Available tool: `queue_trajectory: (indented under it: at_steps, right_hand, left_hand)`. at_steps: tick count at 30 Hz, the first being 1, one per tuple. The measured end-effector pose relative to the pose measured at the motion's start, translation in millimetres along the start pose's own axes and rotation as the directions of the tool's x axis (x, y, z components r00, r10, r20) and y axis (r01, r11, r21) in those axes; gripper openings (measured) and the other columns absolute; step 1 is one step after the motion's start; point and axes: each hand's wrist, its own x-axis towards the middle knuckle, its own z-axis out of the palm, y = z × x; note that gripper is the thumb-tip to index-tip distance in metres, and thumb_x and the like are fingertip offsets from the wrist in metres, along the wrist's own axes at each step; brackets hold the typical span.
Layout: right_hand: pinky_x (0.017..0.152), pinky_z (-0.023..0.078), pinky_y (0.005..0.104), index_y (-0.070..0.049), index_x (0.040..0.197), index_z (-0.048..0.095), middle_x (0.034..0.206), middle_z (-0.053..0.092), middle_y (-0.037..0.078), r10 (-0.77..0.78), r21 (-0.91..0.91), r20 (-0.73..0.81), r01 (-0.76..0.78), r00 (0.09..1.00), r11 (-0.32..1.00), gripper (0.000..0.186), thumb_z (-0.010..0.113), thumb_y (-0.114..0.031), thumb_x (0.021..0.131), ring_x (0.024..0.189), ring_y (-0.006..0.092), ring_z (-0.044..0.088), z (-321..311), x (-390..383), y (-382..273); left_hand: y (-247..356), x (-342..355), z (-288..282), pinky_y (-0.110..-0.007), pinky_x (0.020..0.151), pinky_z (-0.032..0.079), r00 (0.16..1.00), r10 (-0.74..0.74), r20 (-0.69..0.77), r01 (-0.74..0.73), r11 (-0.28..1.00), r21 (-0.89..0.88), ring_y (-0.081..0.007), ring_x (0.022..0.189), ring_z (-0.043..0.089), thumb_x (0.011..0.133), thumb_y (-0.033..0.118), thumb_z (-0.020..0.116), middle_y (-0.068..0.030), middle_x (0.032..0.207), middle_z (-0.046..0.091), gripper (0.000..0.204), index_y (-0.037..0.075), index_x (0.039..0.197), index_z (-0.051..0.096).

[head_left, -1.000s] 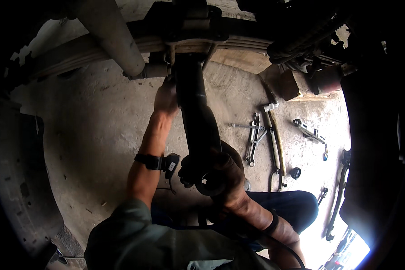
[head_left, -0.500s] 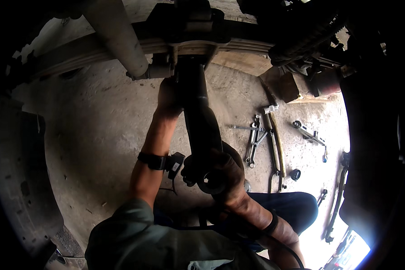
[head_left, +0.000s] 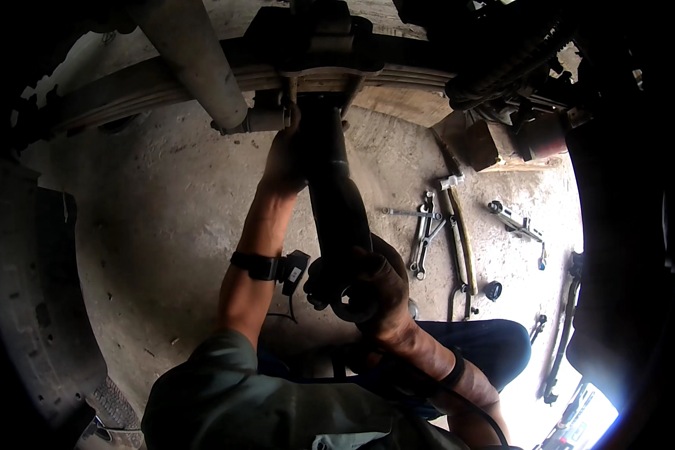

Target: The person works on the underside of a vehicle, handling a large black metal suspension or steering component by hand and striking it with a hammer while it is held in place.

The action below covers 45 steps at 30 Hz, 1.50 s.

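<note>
A long, dark cylindrical thing runs from beneath the leaf spring down toward my body; its exact kind is hard to make out in the shade. Near its upper end my left hand is wrapped around it from the left, close to the spring's clamp, with thumb or finger pointing up. My right hand grips the lower end, which has a round ring-like opening. Much of both hands' fingers is in shadow. A grey shock absorber slants down just left of my left hand.
On the concrete floor to the right lie several wrenches, a long-handled hammer, a ratchet-like tool and a small black round part. Wooden blocks stand at the back right. Dark vehicle parts border both sides.
My left hand has shifted slightly, and its thumb or finger now shows higher along the dark thing. My right hand keeps its hold at nearly the same place.
</note>
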Motion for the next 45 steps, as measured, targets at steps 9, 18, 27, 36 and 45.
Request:
queue_trajectory:
  at_steps: [9, 18, 27, 36, 45]
  right_hand:
    - [0.066, 0.056, 0.0359, 0.008, 0.111, 0.054, 0.086, 0.066, 0.018, -0.010, -0.027, -0.023, 0.009, 1.000, 1.000, 0.068, 0.054, -0.056, 0.091, 0.074, 0.0265, 0.067, 4, 3, -2]
    - [0.067, 0.057, 0.0358, 0.008, 0.112, 0.053, 0.086, 0.066, 0.019, -0.022, 0.007, -0.008, 0.022, 1.000, 1.000, 0.063, 0.057, -0.051, 0.090, 0.075, 0.0276, 0.069, 2, 4, -5]
    - [0.066, 0.057, 0.0361, 0.007, 0.097, 0.057, 0.085, 0.066, 0.020, -0.191, -0.139, 0.096, 0.203, 0.977, 0.969, 0.049, 0.048, -0.042, 0.097, 0.077, 0.0277, 0.068, -3, 4, 8]
    - [0.074, 0.055, 0.0401, 0.007, 0.093, 0.062, 0.085, 0.066, 0.021, -0.065, 0.093, 0.144, 0.052, 0.987, 0.994, 0.057, 0.044, -0.047, 0.097, 0.078, 0.0287, 0.066, -6, 5, -5]
    - [0.081, 0.056, 0.0413, 0.007, 0.107, 0.059, 0.093, 0.067, 0.020, 0.104, 0.031, -0.032, -0.103, 0.994, 0.994, 0.052, 0.050, -0.043, 0.095, 0.083, 0.0283, 0.068, -7, -1, -15]
  left_hand:
    - [1, 3, -17, -0.043, 0.095, 0.057, 0.992, 0.011, 0.125, 0.013, 0.983, -0.183, -0.0334, 0.110, 0.066, 0.101, 0.011, 0.051, -0.0287, 0.125, 0.059, 0.044, -0.010, 0.138, 0.041]
    - [-5, 8, -23, -0.040, 0.091, 0.058, 0.995, 0.013, 0.097, -0.009, 0.999, -0.039, -0.0306, 0.107, 0.067, 0.099, 0.013, 0.055, -0.0230, 0.122, 0.062, 0.042, -0.006, 0.136, 0.047]
    - [8, -14, 3, -0.039, 0.084, 0.056, 0.995, -0.100, -0.021, 0.098, 0.993, -0.062, -0.0270, 0.100, 0.066, 0.086, 0.023, 0.071, -0.0151, 0.111, 0.066, 0.052, -0.002, 0.129, 0.054]
    - [17, -12, 28, -0.037, 0.078, 0.058, 0.988, -0.013, -0.155, 0.037, 0.988, 0.153, -0.0231, 0.089, 0.067, 0.082, 0.017, 0.072, -0.0126, 0.103, 0.067, 0.043, 0.000, 0.120, 0.060]
    - [3, -2, 17, -0.037, 0.073, 0.059, 0.994, -0.028, -0.103, 0.041, 0.991, 0.128, -0.0230, 0.090, 0.067, 0.081, 0.020, 0.074, -0.0129, 0.107, 0.066, 0.048, 0.000, 0.121, 0.058]
